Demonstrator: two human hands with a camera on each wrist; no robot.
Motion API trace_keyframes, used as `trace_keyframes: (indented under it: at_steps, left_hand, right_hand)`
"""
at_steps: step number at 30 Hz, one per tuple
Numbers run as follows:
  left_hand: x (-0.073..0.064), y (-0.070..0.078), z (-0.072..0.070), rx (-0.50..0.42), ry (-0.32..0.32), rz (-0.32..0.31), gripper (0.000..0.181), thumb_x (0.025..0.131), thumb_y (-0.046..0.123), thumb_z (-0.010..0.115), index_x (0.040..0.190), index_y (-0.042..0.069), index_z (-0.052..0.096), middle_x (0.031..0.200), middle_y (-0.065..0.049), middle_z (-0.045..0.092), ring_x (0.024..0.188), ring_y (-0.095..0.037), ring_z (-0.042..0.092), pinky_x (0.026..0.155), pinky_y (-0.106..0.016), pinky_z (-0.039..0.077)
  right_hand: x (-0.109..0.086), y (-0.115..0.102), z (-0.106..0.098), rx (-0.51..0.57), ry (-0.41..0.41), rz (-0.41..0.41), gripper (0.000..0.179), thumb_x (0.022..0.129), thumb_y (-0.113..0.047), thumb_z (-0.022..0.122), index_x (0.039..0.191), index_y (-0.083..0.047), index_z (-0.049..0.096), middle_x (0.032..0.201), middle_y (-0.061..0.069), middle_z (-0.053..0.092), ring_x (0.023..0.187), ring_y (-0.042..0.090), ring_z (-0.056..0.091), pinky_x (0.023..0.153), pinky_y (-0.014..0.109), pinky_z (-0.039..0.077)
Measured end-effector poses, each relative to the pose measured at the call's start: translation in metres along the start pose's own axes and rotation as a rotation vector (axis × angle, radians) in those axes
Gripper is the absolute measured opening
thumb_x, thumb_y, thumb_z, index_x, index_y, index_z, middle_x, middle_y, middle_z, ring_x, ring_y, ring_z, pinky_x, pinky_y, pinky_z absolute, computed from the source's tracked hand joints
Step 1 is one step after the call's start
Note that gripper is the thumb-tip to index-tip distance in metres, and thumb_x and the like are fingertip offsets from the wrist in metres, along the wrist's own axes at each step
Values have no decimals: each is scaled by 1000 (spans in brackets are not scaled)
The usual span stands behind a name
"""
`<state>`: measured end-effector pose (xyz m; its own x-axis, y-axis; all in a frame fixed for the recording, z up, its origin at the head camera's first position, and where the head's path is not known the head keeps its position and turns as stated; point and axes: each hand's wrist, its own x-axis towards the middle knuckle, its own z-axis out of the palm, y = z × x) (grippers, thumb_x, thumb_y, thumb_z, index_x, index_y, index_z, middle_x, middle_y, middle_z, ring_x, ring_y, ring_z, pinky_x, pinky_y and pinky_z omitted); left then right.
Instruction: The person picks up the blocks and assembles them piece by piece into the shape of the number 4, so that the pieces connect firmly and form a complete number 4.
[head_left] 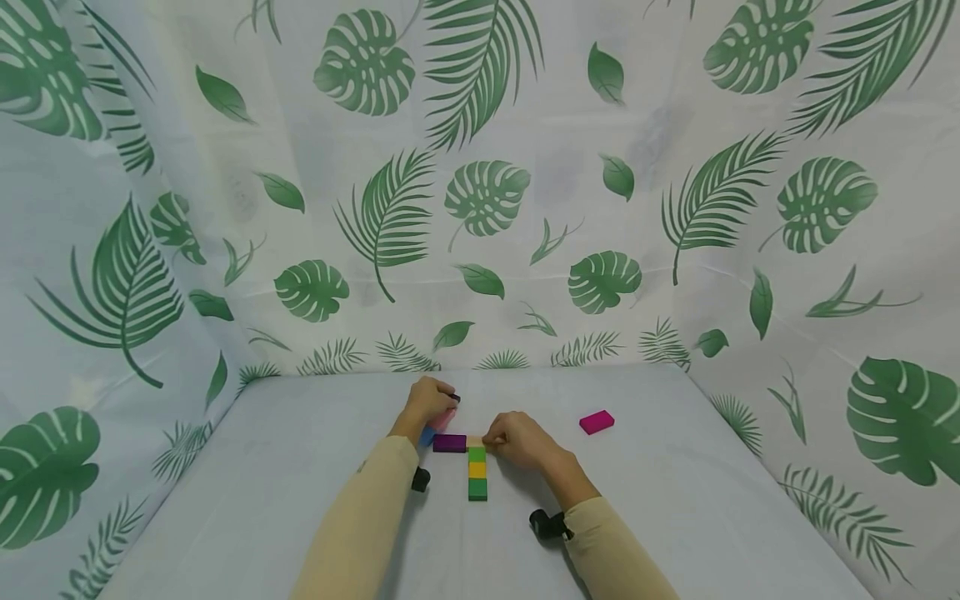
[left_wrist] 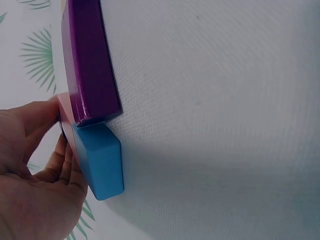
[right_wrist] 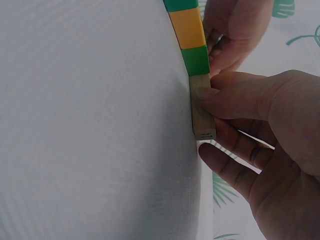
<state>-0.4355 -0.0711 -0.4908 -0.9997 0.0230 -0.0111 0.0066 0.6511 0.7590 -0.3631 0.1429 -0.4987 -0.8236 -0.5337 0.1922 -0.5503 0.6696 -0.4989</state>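
My left hand holds a pink block by its sides, fingers partly behind it. Against that block is a blue block, and a purple block lies next to both. A small dark piece shows at the left fingertips; its kind is unclear. My right hand pinches a plain wooden block, thumb on its near face. From the wooden block a light green block, a yellow block and a dark green block run in a line towards me.
A magenta block lies alone to the right of my right hand. The white table meets a leaf-patterned cloth at the back and sides. A black wrist camera sits at the right sleeve.
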Motion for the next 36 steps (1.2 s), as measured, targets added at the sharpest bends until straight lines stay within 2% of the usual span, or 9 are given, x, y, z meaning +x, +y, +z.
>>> trace_keyframes:
  at_steps: [7, 12, 16, 36]
  left_hand:
    - [1, 0, -1, 12, 13, 25, 26, 91, 13, 78, 116, 5, 79, 120, -16, 75, 112, -29, 67, 95, -40, 57]
    - [5, -2, 2, 10, 14, 20, 27, 93, 16, 77, 117, 5, 79, 123, -16, 74, 120, -32, 65, 102, -44, 54]
    - [6, -3, 2, 15, 7, 21, 27, 94, 17, 77, 118, 5, 79, 124, -16, 74, 120, -33, 65, 102, -44, 54]
    - [9, -6, 3, -17, -18, -13, 17, 92, 15, 80, 109, 11, 82, 116, -12, 75, 101, -23, 65, 93, -40, 57]
  right_hand:
    - [-1, -1, -1, -1, 2, 6, 14, 93, -1, 75, 103, -4, 83, 99, 5, 77, 98, 23, 71, 93, 46, 58]
    - [-2, -2, -1, 0, 6, -1, 14, 93, -1, 74, 103, -3, 83, 99, 6, 77, 98, 24, 71, 93, 46, 58]
    - [-2, -2, -1, -3, 8, -9, 14, 93, -1, 74, 103, -3, 83, 100, 6, 78, 98, 23, 71, 92, 46, 59]
    - [-1, -1, 0, 1, 2, -6, 14, 92, -1, 75, 103, -4, 83, 99, 6, 77, 97, 22, 70, 92, 46, 58]
